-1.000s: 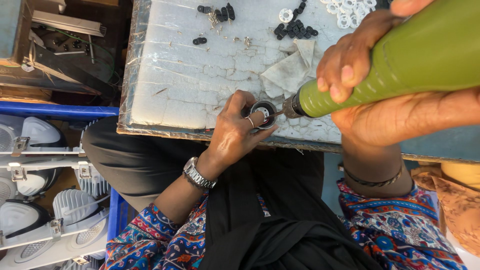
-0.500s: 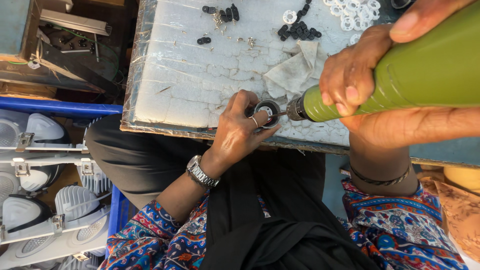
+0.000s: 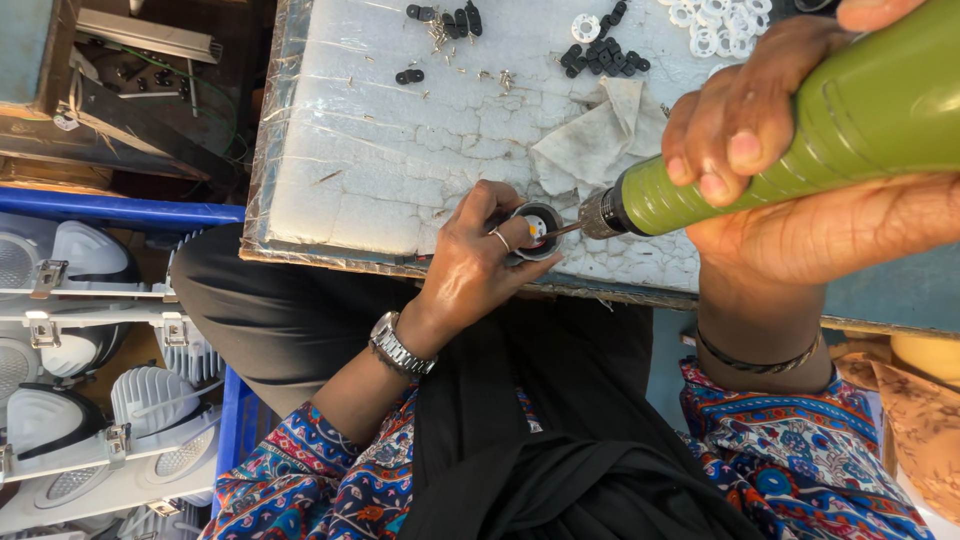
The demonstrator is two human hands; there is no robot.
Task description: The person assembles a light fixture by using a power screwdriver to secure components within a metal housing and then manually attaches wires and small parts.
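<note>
**Driver bit set into a small round fitting at the board's near edge**

While the left hand (image 3: 478,262) pins a small round fitting (image 3: 537,229) against the white foam board (image 3: 380,150), the right hand (image 3: 790,170) holds a green power screwdriver (image 3: 800,130) with its bit pressed into the fitting's middle. In the head view, the left forearm rises from the lap, wrist bent slightly back, with a metal watch (image 3: 402,345) on it. The left fingers are curled together and clamped on the fitting's dark rim, a ring showing on one of them. The fitting sits at the near edge of the board, just beside a crumpled grey cloth (image 3: 598,140).

The right hand wraps the screwdriver's barrel from above, fingers closed tight over it and thumb underneath, the tool lying nearly level and pointing left. A thin dark bracelet (image 3: 760,360) circles that wrist.

Farther up the board lie black plastic pieces (image 3: 600,52), loose screws (image 3: 437,38) and white rings (image 3: 705,22). To the left, below the board, white lamp housings (image 3: 80,420) are stacked beside a blue rail (image 3: 120,208).
</note>
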